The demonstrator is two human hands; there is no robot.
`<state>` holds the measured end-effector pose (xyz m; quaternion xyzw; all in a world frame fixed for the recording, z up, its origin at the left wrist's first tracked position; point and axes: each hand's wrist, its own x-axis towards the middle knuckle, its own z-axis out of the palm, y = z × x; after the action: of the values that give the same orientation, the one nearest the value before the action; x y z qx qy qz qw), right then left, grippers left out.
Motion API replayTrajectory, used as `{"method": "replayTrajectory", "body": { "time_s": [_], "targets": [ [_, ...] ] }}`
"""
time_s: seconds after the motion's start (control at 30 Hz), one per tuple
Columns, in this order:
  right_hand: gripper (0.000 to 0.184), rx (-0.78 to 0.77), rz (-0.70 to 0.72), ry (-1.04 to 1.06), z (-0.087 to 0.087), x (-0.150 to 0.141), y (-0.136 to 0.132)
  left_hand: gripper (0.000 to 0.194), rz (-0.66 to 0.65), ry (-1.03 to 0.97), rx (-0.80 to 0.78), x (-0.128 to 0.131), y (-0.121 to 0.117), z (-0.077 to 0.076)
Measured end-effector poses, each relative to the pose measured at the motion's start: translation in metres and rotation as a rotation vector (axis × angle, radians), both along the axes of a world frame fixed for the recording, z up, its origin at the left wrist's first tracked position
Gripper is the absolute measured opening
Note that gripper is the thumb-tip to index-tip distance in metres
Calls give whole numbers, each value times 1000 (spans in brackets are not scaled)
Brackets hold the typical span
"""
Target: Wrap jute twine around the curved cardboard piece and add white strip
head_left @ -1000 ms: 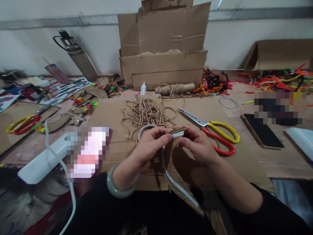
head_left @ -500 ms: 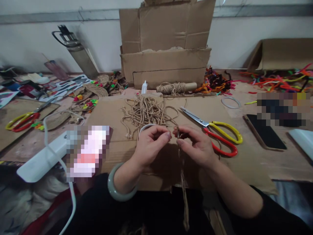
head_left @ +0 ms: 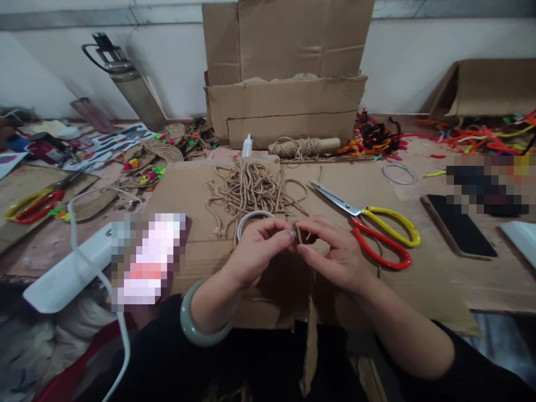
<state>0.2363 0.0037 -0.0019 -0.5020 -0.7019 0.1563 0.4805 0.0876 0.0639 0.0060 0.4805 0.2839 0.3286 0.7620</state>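
A narrow brown cardboard strip (head_left: 310,346) hangs from my fingertips down past the table's front edge. My right hand (head_left: 337,251) pinches its upper end between thumb and fingers. Closed in a pinch, my left hand (head_left: 262,248) meets the same end from the other side. A white ring (head_left: 256,214) lies just behind my left hand, partly hidden by it. Beyond both hands is a loose heap of cut twine pieces (head_left: 251,190). Scissors (head_left: 360,215) with one yellow and one red handle lie open beside my right hand. Cardboard sheeting (head_left: 188,223) lies under all this.
A phone (head_left: 458,226) lies at right. On the left are a lit, blurred-out screen (head_left: 148,259), a white power strip (head_left: 75,268) with a cable, and more scissors (head_left: 36,205). A glue bottle (head_left: 247,146), twine roll (head_left: 301,147) and cardboard box (head_left: 288,111) stand behind.
My left fingers have come over to the strip's upper end, where my right hand holds it. The strip has turned, showing a broader face. The view has shifted slightly.
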Motion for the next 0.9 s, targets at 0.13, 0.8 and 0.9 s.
{"method": "replayTrajectory", "body": {
  "time_s": [0.13,0.8,0.9],
  "targets": [
    [21,-1,-1,2,-1,0,1,17,-4,24,-6,0,0,0],
    [23,10,3,-27,-7,2,0,15,-7,18,-30,0,2,-2],
    [23,13,1,-30,-6,1,1,14,-11,11,-45,1,2,-1]
  ]
}}
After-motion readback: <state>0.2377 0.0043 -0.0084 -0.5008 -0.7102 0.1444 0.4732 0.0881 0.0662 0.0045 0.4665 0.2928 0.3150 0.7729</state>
